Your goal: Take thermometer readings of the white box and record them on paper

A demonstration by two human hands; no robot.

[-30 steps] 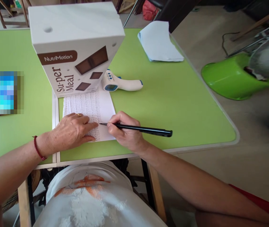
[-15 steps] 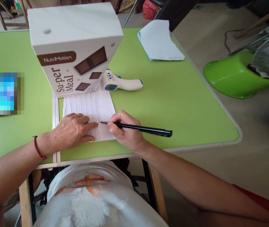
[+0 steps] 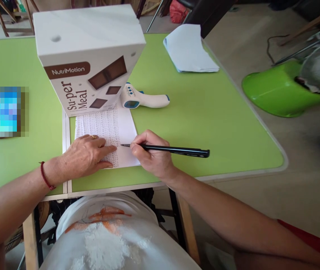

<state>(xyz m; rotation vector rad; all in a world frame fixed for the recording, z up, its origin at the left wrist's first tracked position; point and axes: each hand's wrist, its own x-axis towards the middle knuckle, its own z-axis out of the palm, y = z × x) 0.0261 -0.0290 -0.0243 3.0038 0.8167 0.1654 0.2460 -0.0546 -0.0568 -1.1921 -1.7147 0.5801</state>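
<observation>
A sheet of paper covered in rows of small handwriting lies near the front edge of the green table. My left hand rests on its left part, fingers stretched out and pressing the sheet flat. In my right hand a black pen is gripped near its point, the tip at the right border of the written rows. Whether the tip touches the paper I cannot tell. The white box labelled "Su-per Meal" stands upright over the far end of the sheet. Beside it lies a white infrared thermometer.
A blurred-out phone-like object lies on the left of the table. Folded white papers sit at the far right corner. On the floor to the right is a bright green plastic stool or bin.
My right hand has shifted slightly right with the pen, whose tip moved a little right and whose back end rose in view. My left hand has stayed put.
</observation>
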